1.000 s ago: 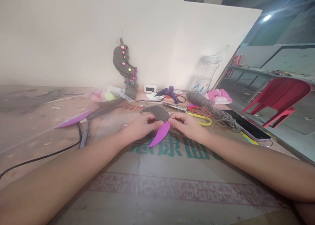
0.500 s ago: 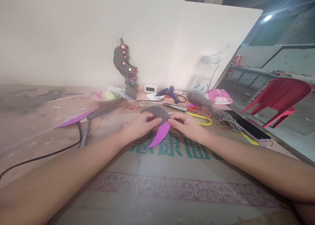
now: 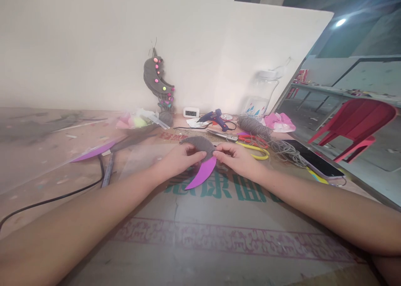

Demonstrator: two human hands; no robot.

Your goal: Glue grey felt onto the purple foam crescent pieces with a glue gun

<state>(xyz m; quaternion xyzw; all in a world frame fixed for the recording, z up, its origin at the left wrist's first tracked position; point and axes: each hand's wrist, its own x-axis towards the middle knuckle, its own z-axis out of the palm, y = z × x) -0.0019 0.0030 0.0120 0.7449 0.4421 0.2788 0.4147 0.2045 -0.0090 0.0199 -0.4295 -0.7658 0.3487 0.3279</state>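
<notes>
A purple crescent cut-out (image 3: pixel 200 175), its upper half wound in grey yarn (image 3: pixel 199 144), sits over the cardboard sheet (image 3: pixel 219 219) in the middle of the table. My left hand (image 3: pixel 178 160) pinches the crescent from the left, thumb on the wrapped edge. My right hand (image 3: pixel 236 156) is closed at its right side, fingers curled where the yarn meets the purple; a grey strand leads off toward the yarn pile (image 3: pixel 260 131).
Yellow-handled scissors (image 3: pixel 250 146), a blue glue gun (image 3: pixel 216 118), a small clock (image 3: pixel 191 112), a finished crescent ornament with pompoms (image 3: pixel 156 79), a plastic jar (image 3: pixel 261 94), a phone (image 3: pixel 316 160), another purple crescent (image 3: pixel 92 152), a black cable (image 3: pixel 62 196). Red chair (image 3: pixel 357 123) at right.
The crescent's purple tip has swung slightly left and down between my hands. Both hands stay at nearly the same place on it.
</notes>
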